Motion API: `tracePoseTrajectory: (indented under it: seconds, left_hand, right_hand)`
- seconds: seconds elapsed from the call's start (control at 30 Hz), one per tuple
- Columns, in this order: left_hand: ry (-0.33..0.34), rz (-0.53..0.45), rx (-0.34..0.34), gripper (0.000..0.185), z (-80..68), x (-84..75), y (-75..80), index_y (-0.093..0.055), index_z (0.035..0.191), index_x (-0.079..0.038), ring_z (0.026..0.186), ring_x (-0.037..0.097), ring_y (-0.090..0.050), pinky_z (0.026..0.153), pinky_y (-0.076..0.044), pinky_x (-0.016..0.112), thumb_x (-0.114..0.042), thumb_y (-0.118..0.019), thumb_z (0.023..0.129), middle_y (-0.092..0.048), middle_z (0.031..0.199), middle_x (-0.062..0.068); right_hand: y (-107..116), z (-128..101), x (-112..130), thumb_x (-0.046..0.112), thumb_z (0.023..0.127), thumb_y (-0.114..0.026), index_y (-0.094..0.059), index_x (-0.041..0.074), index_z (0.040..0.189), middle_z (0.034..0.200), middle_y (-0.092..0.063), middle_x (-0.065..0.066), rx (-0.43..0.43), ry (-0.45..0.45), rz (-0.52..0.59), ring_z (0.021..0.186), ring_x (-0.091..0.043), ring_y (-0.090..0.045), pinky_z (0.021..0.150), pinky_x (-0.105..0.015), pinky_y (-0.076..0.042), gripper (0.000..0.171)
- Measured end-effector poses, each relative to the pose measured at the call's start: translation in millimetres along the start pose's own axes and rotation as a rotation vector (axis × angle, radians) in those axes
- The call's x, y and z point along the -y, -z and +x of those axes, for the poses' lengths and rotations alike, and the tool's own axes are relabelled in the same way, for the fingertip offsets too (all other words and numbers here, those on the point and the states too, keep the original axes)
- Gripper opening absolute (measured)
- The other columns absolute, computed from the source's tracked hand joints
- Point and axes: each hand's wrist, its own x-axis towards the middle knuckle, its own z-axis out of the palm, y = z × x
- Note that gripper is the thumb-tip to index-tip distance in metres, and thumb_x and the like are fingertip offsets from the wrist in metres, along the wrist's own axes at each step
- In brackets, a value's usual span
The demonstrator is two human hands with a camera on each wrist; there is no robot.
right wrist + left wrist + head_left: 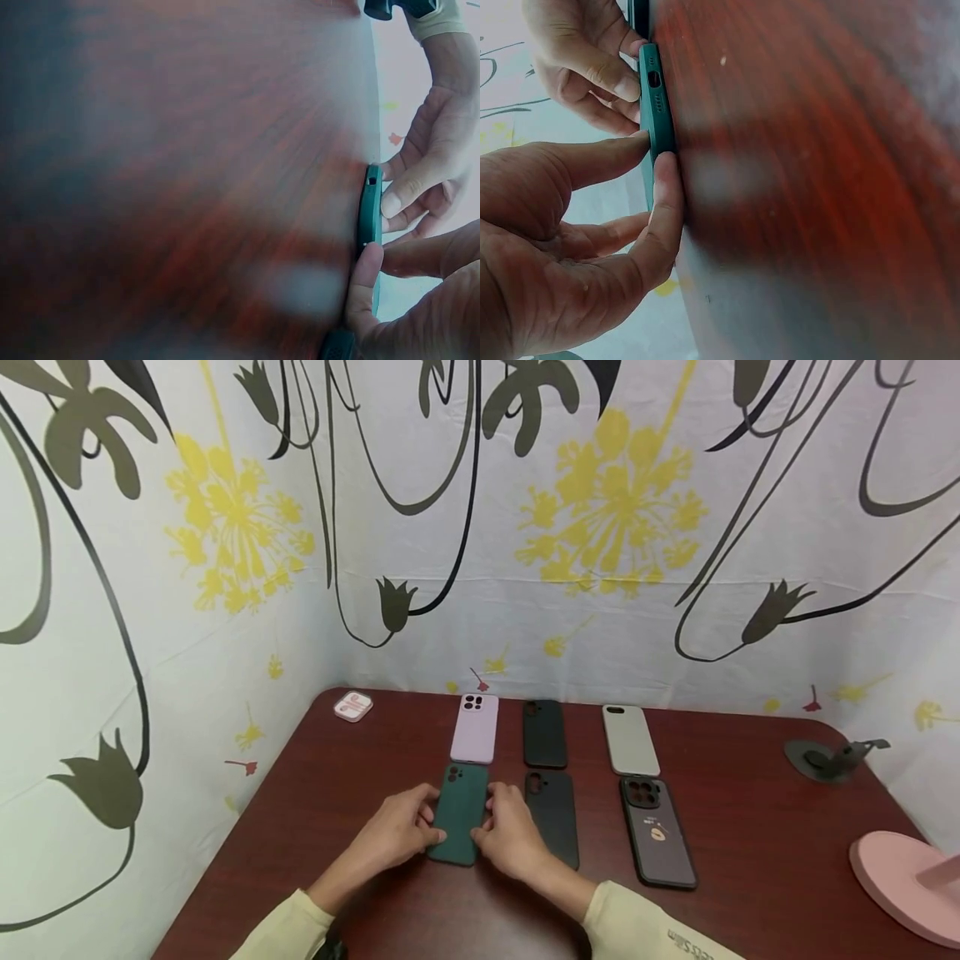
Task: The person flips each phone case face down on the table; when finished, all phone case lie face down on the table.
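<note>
A dark green phone case (459, 817) lies at the near left of two rows of phone cases, its camera holes toward the back. My left hand (396, 828) grips its left edge, thumb near the lower corner. On the opposite edge my right hand (513, 833) holds it between thumb and fingers. In the left wrist view the case's bottom edge (655, 97), with a port opening, sits close over the table. Just behind it is a lilac phone case (475, 728), and to the right of my right hand a black phone case (557, 827), partly covered by that hand.
Farther right are another black case (545, 735), a pale grey case (632, 742) and a dark grey case with black rim (663, 843). A small square white-and-pink item (352, 706) lies back left. A black stand (832, 762) and a pink round base (892, 881) are at right.
</note>
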Motion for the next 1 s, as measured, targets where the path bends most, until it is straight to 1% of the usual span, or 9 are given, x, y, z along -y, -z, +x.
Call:
tracePoseTrajectory:
  seconds: [0.17, 0.37, 0.47, 0.53, 0.63, 0.73, 0.83, 0.9, 1.0]
  left_hand:
    - [0.026, -0.051, 0.019, 0.055, 1.8, -0.8, 1.1, -0.063, 0.135, 0.005, 0.068, 0.011, -0.062, 0.057, -0.056, 0.023, -0.010, -0.086, 0.087, -0.064, 0.091, 0.007]
    - [0.054, -0.073, 0.037, 0.060, 4.9, 0.8, 3.6, -0.059, 0.140, 0.007, 0.064, 0.012, -0.063, 0.054, -0.057, 0.025, -0.009, -0.085, 0.088, -0.063, 0.092, 0.008]
    - [0.071, -0.104, 0.056, 0.064, 6.1, 1.4, 4.8, -0.057, 0.143, 0.006, 0.061, 0.014, -0.065, 0.055, -0.058, 0.027, -0.010, -0.085, 0.089, -0.064, 0.092, 0.009]
    - [0.080, -0.129, 0.064, 0.065, 6.3, 1.7, 5.8, -0.055, 0.145, 0.005, 0.060, 0.015, -0.066, 0.054, -0.058, 0.029, -0.011, -0.085, 0.089, -0.065, 0.092, 0.008]
    - [0.103, -0.156, 0.072, 0.064, 5.2, 2.3, 8.7, -0.055, 0.146, 0.001, 0.060, 0.016, -0.067, 0.056, -0.058, 0.030, -0.020, -0.083, 0.093, -0.068, 0.092, 0.006]
    - [0.117, -0.144, 0.072, 0.064, 4.2, 4.3, 14.3, -0.054, 0.148, -0.003, 0.061, 0.018, -0.067, 0.058, -0.057, 0.032, -0.032, -0.079, 0.097, -0.070, 0.093, 0.005]
    - [0.111, -0.084, 0.055, 0.065, 5.6, 6.8, 22.5, -0.054, 0.150, -0.007, 0.077, 0.017, -0.068, 0.071, -0.059, 0.035, -0.042, -0.075, 0.099, -0.070, 0.105, 0.005]
    - [0.084, -0.013, 0.031, 0.067, 8.1, 9.4, 28.6, -0.053, 0.152, -0.008, 0.096, 0.020, -0.069, 0.085, -0.060, 0.041, -0.044, -0.074, 0.099, -0.070, 0.118, 0.007]
    - [0.029, 0.123, -0.024, 0.074, 13.4, 13.8, 39.1, -0.048, 0.156, -0.009, 0.126, 0.027, -0.061, 0.106, -0.056, 0.052, -0.048, -0.073, 0.098, -0.063, 0.140, 0.014]
  right_hand:
    - [0.7, 3.4, -0.1, -0.004, 0.092, -0.074, -0.041, -0.018, 0.148, 0.115, -0.052, -0.020, 0.014, -0.010, -0.004, 0.072, -0.009, -0.058, 0.059, -0.021, -0.053, 0.066]
    - [-0.4, 6.6, -0.7, -0.003, 0.092, -0.076, -0.039, -0.019, 0.151, 0.119, -0.052, -0.023, 0.027, -0.028, 0.025, 0.062, -0.009, -0.060, 0.058, -0.021, -0.053, 0.071]
    - [0.3, 6.9, -0.9, 0.004, 0.091, -0.079, -0.040, -0.018, 0.151, 0.120, -0.053, -0.023, 0.032, -0.052, 0.039, 0.065, -0.011, -0.062, 0.057, -0.023, -0.054, 0.074]
    - [3.2, 6.4, -0.5, 0.012, 0.093, -0.080, -0.043, -0.015, 0.150, 0.121, -0.054, -0.021, 0.036, -0.065, 0.026, 0.072, -0.012, -0.062, 0.060, -0.024, -0.054, 0.074]
    - [12.5, 3.6, 0.9, 0.026, 0.097, -0.077, -0.049, -0.009, 0.147, 0.123, -0.056, -0.019, 0.064, -0.081, 0.010, 0.082, -0.014, -0.062, 0.065, -0.026, -0.054, 0.067]
    - [28.1, -0.9, 1.5, 0.033, 0.100, -0.073, -0.051, 0.001, 0.148, 0.130, -0.056, -0.017, 0.094, -0.078, 0.011, 0.089, -0.016, -0.061, 0.068, -0.030, -0.055, 0.061]
    - [47.5, -5.3, -3.5, 0.034, 0.101, -0.073, -0.049, 0.009, 0.152, 0.137, -0.055, -0.015, 0.083, -0.040, -0.016, 0.095, -0.015, -0.063, 0.074, -0.032, -0.056, 0.061]
    - [62.1, -8.1, -10.3, 0.035, 0.100, -0.074, -0.048, 0.014, 0.154, 0.139, -0.056, -0.013, 0.049, -0.001, -0.076, 0.101, -0.014, -0.063, 0.078, -0.031, -0.056, 0.064]
    - [87.9, -13.0, -23.6, 0.037, 0.100, -0.075, -0.047, 0.016, 0.156, 0.141, -0.056, -0.013, -0.003, 0.056, -0.190, 0.106, -0.016, -0.063, 0.082, -0.031, -0.054, 0.066]
